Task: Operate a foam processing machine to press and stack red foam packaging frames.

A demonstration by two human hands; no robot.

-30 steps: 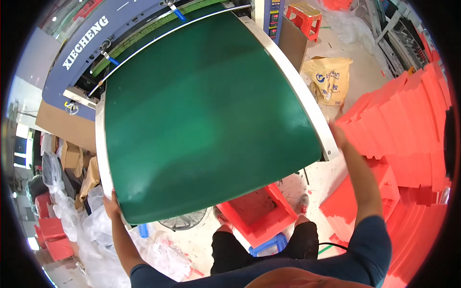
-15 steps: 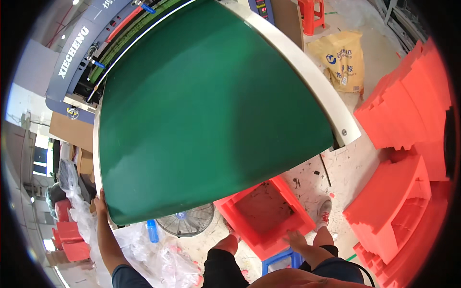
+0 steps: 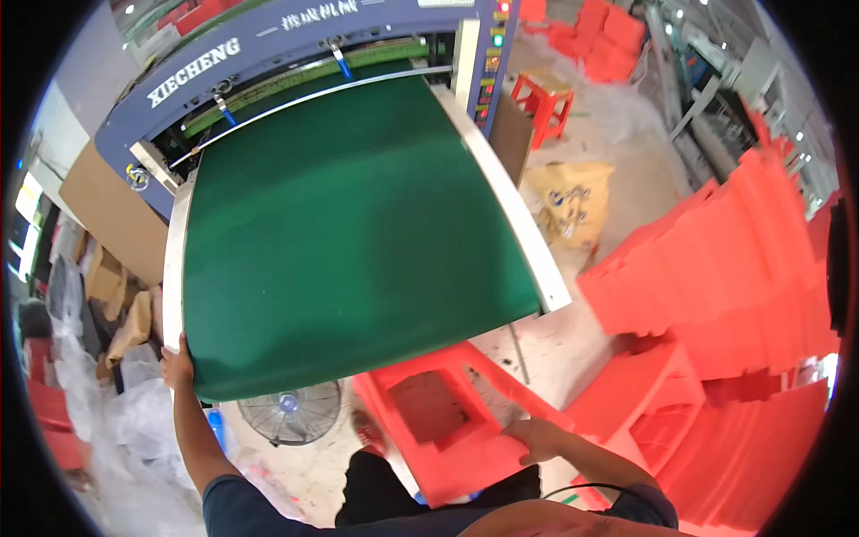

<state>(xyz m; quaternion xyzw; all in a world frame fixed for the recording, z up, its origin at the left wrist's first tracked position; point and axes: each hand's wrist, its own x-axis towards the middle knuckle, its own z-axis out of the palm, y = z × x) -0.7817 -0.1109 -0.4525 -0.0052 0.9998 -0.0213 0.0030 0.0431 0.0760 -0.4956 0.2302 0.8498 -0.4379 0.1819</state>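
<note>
My left hand point(image 3: 177, 365) rested on the near left corner of the green conveyor belt point(image 3: 349, 233), fingers curled over the pale metal side rail point(image 3: 173, 268) at its edge, gripping that corner. The belt sloped up and away from me to the blue machine point(image 3: 295, 54) at the far end, where a thin metal bar crossed above the belt's mouth.

My right hand point(image 3: 537, 438) lay low and near my body, spread flat on the near right corner of a red plastic stool point(image 3: 447, 425). The fingers pressed on its top rather than closing round anything. The stool stood on the floor just below the belt's near edge, tilted, its square recessed top facing up at me, right in front of my dark trousers.

To the right, well apart from the belt, rose a big stack of red plastic pieces point(image 3: 725, 295) of the same colour, some lying close beside the stool. A floor fan point(image 3: 288, 410) sat under the belt's near end, between my two arms. A yellowish sack point(image 3: 573, 201) lay on the floor beside the belt's right rail, and a small red stool point(image 3: 546, 103) stood farther off near the machine. Clear plastic wrap was heaped on my left.
</note>
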